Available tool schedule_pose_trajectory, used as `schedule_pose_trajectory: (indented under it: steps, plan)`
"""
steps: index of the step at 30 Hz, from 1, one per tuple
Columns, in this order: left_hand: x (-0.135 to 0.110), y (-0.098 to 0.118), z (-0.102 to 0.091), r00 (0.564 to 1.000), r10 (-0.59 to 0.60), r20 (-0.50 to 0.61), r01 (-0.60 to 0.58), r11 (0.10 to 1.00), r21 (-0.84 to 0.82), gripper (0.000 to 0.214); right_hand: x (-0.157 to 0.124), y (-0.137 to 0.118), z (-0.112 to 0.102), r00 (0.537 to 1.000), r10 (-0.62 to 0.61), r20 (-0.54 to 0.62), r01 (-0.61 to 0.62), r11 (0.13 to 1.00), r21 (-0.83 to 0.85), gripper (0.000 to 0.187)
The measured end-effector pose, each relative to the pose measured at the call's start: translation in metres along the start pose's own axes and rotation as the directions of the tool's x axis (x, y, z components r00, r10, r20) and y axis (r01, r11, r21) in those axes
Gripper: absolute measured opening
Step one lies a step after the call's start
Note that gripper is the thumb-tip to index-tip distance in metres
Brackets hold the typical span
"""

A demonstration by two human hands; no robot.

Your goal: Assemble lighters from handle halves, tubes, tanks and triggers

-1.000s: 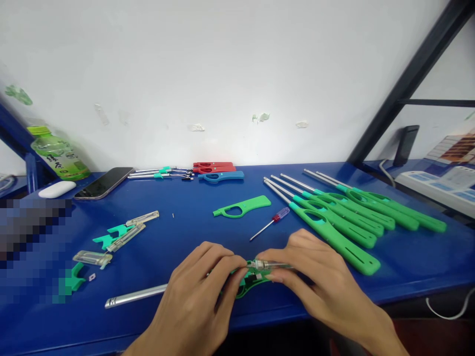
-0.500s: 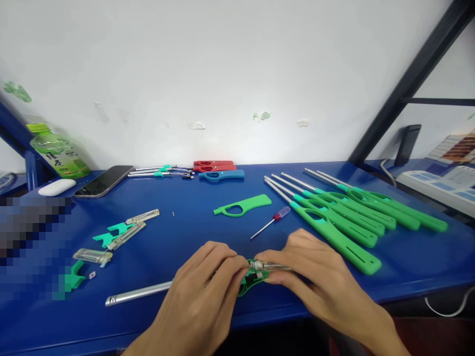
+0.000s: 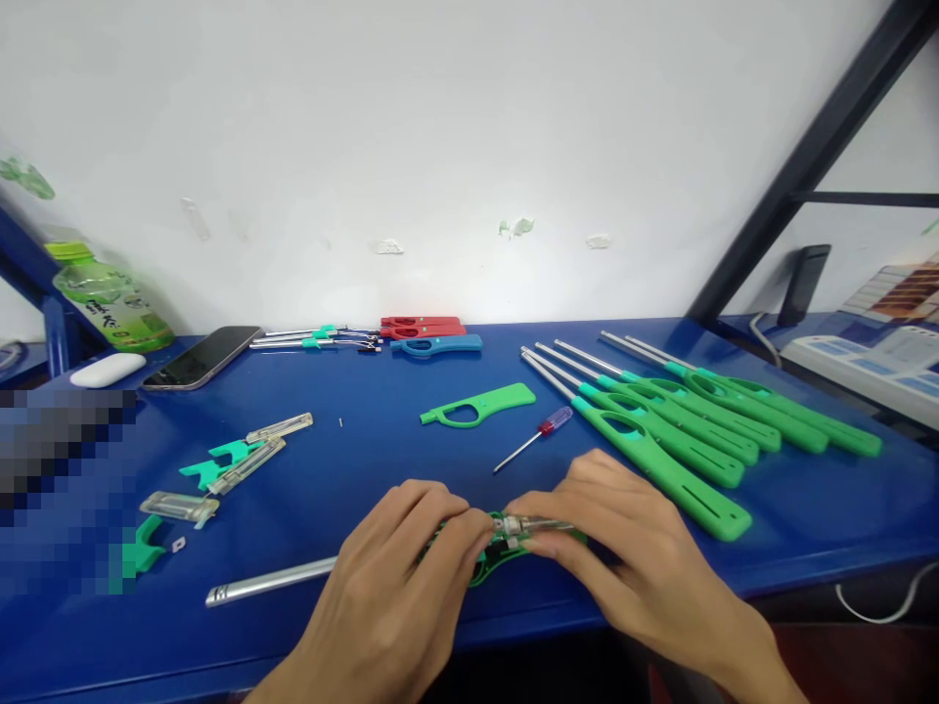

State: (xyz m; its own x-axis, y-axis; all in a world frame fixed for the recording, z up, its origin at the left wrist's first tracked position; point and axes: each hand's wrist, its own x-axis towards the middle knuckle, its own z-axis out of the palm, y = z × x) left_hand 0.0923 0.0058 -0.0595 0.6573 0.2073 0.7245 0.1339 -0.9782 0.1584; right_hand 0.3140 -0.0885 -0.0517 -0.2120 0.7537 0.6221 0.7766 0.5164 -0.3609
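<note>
Both of my hands meet at the front edge of the blue table (image 3: 367, 460) over an opened green lighter body (image 3: 490, 565) with a clear inner part (image 3: 524, 526) on top. My left hand (image 3: 400, 577) pinches the green body with curled fingers. My right hand (image 3: 631, 548) pinches the clear part from the right. A metal tube (image 3: 268, 581) sticks out leftward from under my left hand. A loose green handle shell (image 3: 476, 407) and a small red-handled screwdriver (image 3: 534, 438) lie just beyond my hands.
Several finished green long lighters (image 3: 675, 430) lie in a row at the right. Red and blue shells (image 3: 429, 334) sit at the back. Loose clear and teal parts (image 3: 235, 460) lie at the left, with a phone (image 3: 201, 358), a white case (image 3: 107, 370) and a bottle (image 3: 107, 303) behind.
My hands stay on the green lighter body; the fingers shift only slightly. The view has drifted a little.
</note>
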Motion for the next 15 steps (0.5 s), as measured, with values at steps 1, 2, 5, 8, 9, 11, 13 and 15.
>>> schedule_pose_trajectory:
  steps: [1, 2, 5, 8, 9, 11, 13, 15]
  plan:
    - [0.0008, 0.0002, -0.0004, 1.0, 0.0, -0.01, 0.0, 1.0, 0.014, 0.019, -0.0002, -0.0001, 0.0002, 1.0, 0.012, -0.005, -0.012, 1.0, -0.008, 0.01]
    - [0.0017, 0.0003, -0.0006, 1.0, -0.006, -0.021, 0.007, 1.0, 0.021, 0.018, -0.0003, -0.0001, 0.0003, 1.0, 0.023, -0.009, -0.023, 1.0, -0.016, 0.009]
    - [0.0039, 0.0004, -0.0005, 0.999, -0.02, -0.028, 0.02, 1.0, 0.004, 0.016, -0.0007, 0.0004, 0.0008, 0.999, 0.035, -0.014, -0.036, 0.999, -0.027, 0.008]
    - [0.0041, 0.0004, 0.0011, 1.0, -0.007, -0.022, 0.006, 1.0, -0.015, 0.016, -0.0014, 0.0006, 0.0011, 1.0, 0.028, -0.008, -0.028, 0.999, -0.018, 0.009]
    - [0.0037, 0.0004, 0.0017, 1.0, -0.009, -0.022, 0.008, 1.0, -0.018, 0.016, -0.0016, 0.0006, 0.0012, 1.0, 0.022, -0.003, -0.022, 1.0, -0.016, 0.009]
    - [0.0025, 0.0003, 0.0027, 1.0, -0.01, -0.019, 0.009, 1.0, -0.022, 0.016, -0.0019, 0.0004, 0.0013, 1.0, 0.012, 0.006, -0.011, 1.0, -0.012, 0.011]
    - [0.0016, 0.0002, 0.0029, 1.0, -0.007, -0.01, 0.007, 1.0, -0.018, 0.016, -0.0017, 0.0003, 0.0016, 1.0, 0.009, 0.011, -0.009, 1.0, -0.006, 0.011]
    - [0.0015, 0.0001, 0.0022, 1.0, -0.014, -0.009, 0.014, 1.0, -0.012, 0.015, -0.0011, 0.0002, 0.0019, 1.0, 0.017, 0.01, -0.017, 1.0, -0.006, 0.01]
